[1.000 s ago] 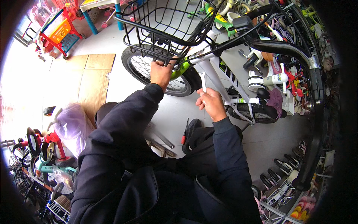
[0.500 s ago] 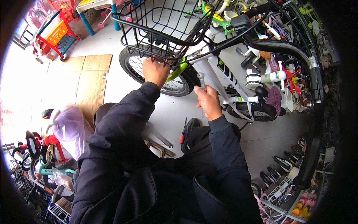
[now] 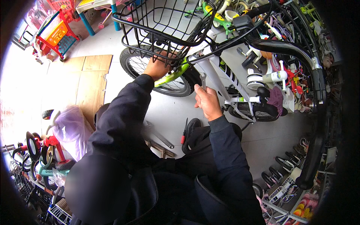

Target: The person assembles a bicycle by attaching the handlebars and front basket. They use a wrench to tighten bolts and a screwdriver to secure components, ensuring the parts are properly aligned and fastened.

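A white and green bicycle stands in front of me, its frame [image 3: 210, 71] running off to the right. My left hand [image 3: 157, 68] reaches under the black wire basket [image 3: 165, 22], by the green fork [image 3: 170, 78] above the front wheel [image 3: 129, 62]. The basket wires and bicycle parts hide its fingertips, so what they touch cannot be made out. My right hand [image 3: 208, 102] is closed around a metal wrench [image 3: 203, 79], its open jaw pointing up beside the white frame tube.
On the floor lie a red-handled screwdriver [image 3: 183, 137] by my shoe and a large wrench [image 3: 159, 135]. Flattened cardboard [image 3: 82, 80] lies left, beyond a purple plastic bag [image 3: 71, 129]. Ride-on toys and parts [image 3: 273, 77] crowd the right; a toy cart [image 3: 58, 35] stands far left.
My left hand has moved slightly further in under the basket, and its forearm has shifted. The right hand has shifted a little with the wrench, which has turned slightly.
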A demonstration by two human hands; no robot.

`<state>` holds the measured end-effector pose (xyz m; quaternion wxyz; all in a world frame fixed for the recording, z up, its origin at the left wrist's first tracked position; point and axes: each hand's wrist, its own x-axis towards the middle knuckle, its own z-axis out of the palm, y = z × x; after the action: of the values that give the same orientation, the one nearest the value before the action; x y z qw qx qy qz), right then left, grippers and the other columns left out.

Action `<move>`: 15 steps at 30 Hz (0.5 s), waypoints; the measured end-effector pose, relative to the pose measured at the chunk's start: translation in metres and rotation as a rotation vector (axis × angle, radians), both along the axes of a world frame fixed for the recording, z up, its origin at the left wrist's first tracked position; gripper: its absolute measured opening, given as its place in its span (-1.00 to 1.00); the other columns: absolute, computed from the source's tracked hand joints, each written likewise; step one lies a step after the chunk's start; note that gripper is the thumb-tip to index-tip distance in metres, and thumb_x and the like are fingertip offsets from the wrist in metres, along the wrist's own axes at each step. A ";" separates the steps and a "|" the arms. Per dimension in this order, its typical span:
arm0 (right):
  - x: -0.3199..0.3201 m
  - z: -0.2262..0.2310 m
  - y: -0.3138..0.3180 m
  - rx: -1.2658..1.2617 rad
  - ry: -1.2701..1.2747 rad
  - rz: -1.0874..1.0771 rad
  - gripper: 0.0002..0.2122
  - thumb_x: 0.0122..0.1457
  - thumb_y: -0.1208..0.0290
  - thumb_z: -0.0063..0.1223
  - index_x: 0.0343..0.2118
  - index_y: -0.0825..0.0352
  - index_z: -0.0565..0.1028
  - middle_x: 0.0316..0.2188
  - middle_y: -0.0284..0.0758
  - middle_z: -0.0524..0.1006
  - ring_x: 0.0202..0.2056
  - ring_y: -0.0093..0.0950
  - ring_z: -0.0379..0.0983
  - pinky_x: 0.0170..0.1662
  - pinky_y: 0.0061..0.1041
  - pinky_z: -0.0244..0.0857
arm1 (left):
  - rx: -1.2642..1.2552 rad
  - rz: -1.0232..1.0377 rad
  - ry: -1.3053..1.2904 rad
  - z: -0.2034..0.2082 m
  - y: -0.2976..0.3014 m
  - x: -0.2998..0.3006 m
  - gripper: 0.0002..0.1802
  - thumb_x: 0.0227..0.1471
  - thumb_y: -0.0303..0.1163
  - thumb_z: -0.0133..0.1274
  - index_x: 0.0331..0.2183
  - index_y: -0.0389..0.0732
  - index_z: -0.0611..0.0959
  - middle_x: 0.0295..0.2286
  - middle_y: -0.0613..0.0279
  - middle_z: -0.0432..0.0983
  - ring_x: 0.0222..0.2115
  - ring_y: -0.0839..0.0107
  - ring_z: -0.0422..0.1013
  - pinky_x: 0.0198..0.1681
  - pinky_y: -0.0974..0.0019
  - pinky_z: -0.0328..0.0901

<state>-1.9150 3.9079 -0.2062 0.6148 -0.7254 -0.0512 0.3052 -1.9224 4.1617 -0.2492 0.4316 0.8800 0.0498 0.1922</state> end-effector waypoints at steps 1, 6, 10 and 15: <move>0.000 0.000 0.000 0.003 -0.001 -0.001 -0.67 0.26 0.14 0.10 -0.52 0.28 0.39 -0.66 -0.50 0.32 -0.66 -0.66 0.22 -0.55 -0.53 0.28 | 0.089 -0.030 -0.053 -0.005 0.003 0.002 -0.63 -0.04 -0.37 0.10 -0.11 -0.09 0.64 -0.31 0.10 0.52 -0.29 0.07 0.47 -0.23 0.07 0.39; 0.001 0.001 0.001 -0.067 -0.012 -0.007 -0.64 0.28 0.08 0.08 -0.52 0.24 0.34 -0.68 -0.53 0.28 -0.68 -0.70 0.16 -0.54 -0.54 0.29 | 0.183 0.077 -0.147 -0.015 -0.006 0.006 -0.61 -0.04 -0.41 0.03 -0.09 -0.07 0.63 -0.34 0.12 0.50 -0.32 0.05 0.45 -0.22 0.06 0.37; 0.002 0.002 0.001 -0.088 -0.018 0.014 -0.63 0.28 0.05 0.08 -0.52 0.21 0.32 -0.69 -0.55 0.25 -0.70 -0.72 0.12 -0.53 -0.55 0.28 | 0.081 0.138 -0.105 -0.009 -0.015 0.003 -0.71 0.02 -0.43 -0.02 -0.20 -0.07 0.68 -0.34 0.13 0.52 -0.32 0.07 0.46 -0.23 0.08 0.38; 0.001 0.002 0.002 -0.069 -0.004 0.031 -0.63 0.28 0.05 0.07 -0.52 0.21 0.32 -0.69 -0.56 0.25 -0.70 -0.72 0.12 -0.52 -0.56 0.28 | 0.356 0.104 -0.227 -0.006 -0.010 0.000 -0.75 0.08 -0.43 -0.04 -0.22 -0.11 0.68 -0.31 0.07 0.56 -0.29 0.06 0.50 -0.23 0.07 0.38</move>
<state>-1.9140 3.9101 -0.2044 0.5846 -0.7458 -0.0534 0.3149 -1.9227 4.1514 -0.2550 0.2615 0.9113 0.0116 0.3177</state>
